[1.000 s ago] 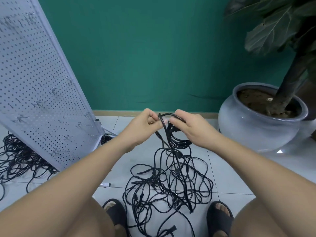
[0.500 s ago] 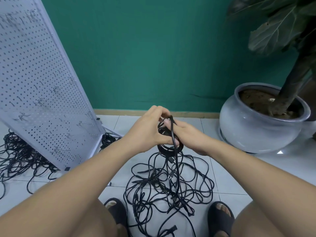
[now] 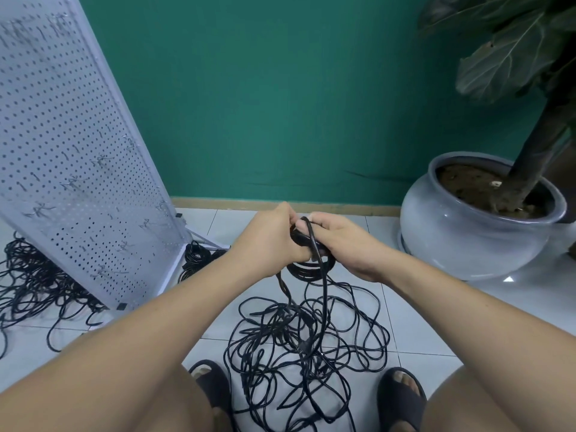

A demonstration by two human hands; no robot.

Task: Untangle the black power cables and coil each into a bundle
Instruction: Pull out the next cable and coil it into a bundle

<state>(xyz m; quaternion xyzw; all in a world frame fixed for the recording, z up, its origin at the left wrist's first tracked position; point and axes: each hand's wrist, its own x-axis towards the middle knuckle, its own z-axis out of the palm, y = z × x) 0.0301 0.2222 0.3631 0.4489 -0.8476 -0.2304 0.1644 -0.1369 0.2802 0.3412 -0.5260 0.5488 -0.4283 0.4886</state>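
Observation:
A half-wound black cable coil [image 3: 311,266] hangs between my hands above the tiled floor. My left hand [image 3: 271,238] grips the coil from the left side. On the right, my right hand [image 3: 346,241] holds it too, with a loose strand looped over its fingers. That strand runs down into a tangled heap of black cables [image 3: 305,347] on the tiles between my sandalled feet. The part of the coil inside my palms is hidden.
A white pegboard stand [image 3: 74,169] leans at the left, with another cable tangle [image 3: 34,285] behind its foot and a small coiled bundle [image 3: 199,257] by its base. A grey plant pot [image 3: 473,226] stands at the right. A green wall closes the back.
My hands have come together and lowered a little. The open loops held a second ago are now gathered into a tighter coil, with a strand wrapped over the top.

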